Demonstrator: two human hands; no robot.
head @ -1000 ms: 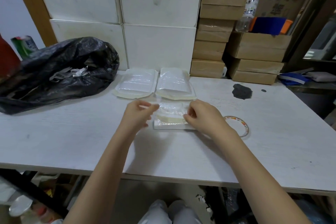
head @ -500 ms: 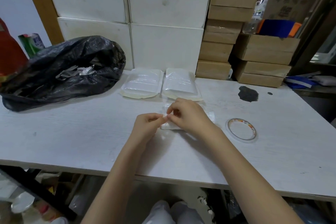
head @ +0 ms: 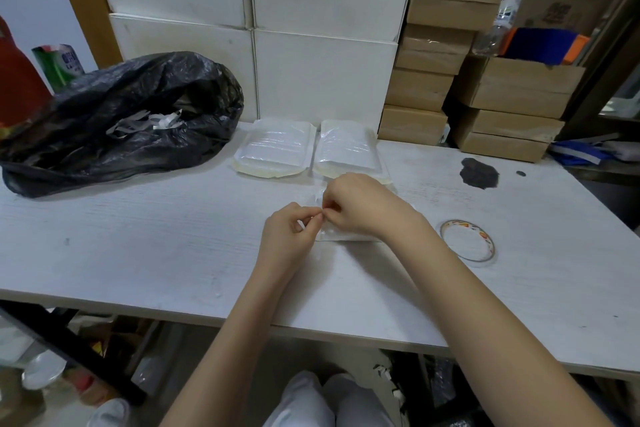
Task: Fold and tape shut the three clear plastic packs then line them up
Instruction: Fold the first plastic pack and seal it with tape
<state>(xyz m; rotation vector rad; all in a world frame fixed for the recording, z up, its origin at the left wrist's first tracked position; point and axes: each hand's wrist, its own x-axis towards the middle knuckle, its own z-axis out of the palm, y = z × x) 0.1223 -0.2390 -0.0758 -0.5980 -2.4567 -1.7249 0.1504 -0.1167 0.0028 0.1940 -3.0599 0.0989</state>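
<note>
pinching third pack (head: 343, 236), both hands, table

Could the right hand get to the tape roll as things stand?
Probably yes: the tape roll lies flat on bare table just right of the right hand, nothing between them, though it would first have to let go of the pack.

Third pack (head: 346, 236): mostly hidden under right hand (head: 360, 206); item pinched between both hands' fingertips too small to tell
</note>
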